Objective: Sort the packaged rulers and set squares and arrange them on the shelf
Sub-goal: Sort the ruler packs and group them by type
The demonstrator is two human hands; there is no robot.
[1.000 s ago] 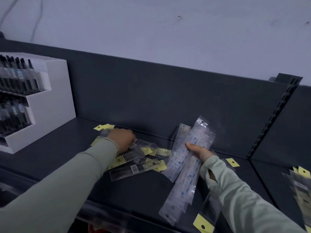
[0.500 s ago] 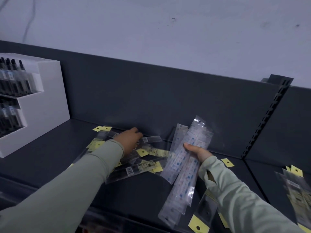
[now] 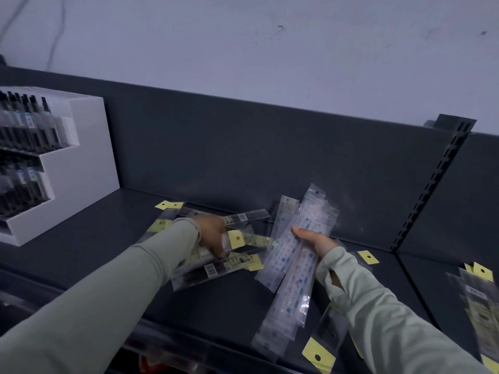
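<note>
Sorting on the dark shelf
Left hand grips a yellow-tagged packet in the pile; right hand holds a bundle of clear ruler packets.

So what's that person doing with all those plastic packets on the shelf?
A person is sorting packaged rulers on a dark shelf. Their right hand holds a fanned-out bundle of clear packets with blue print. Their left hand is down in a loose pile of packets and seems to curl round a yellow-tagged packet there. Nothing looks neatly arranged yet.
</note>
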